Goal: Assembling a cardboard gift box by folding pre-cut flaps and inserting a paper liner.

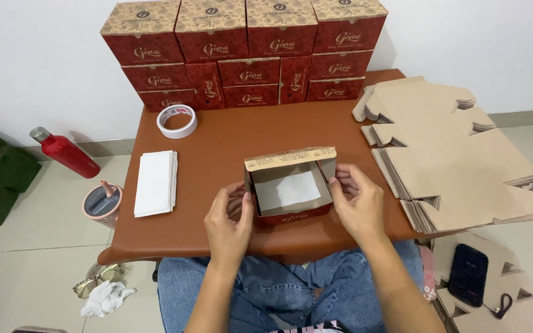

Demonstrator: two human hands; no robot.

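Note:
A small open cardboard box (291, 188), red patterned outside and grey inside, stands on the brown table (229, 142) in front of me. A white paper sheet (297, 188) lies on its floor, and its patterned lid flap stands up at the back. My left hand (229, 222) holds the box's left wall with the thumb over the rim. My right hand (356, 200) grips the right wall, fingers curled at the flap there.
Several closed red boxes (248, 52) are stacked against the wall at the table's back. A tape roll (177, 120) and a pile of white paper sheets (155, 182) lie at left. Flat cardboard blanks (458, 154) are piled at right. On the floor are a red bottle (63, 151), a cup (102, 203) and a phone (469, 274).

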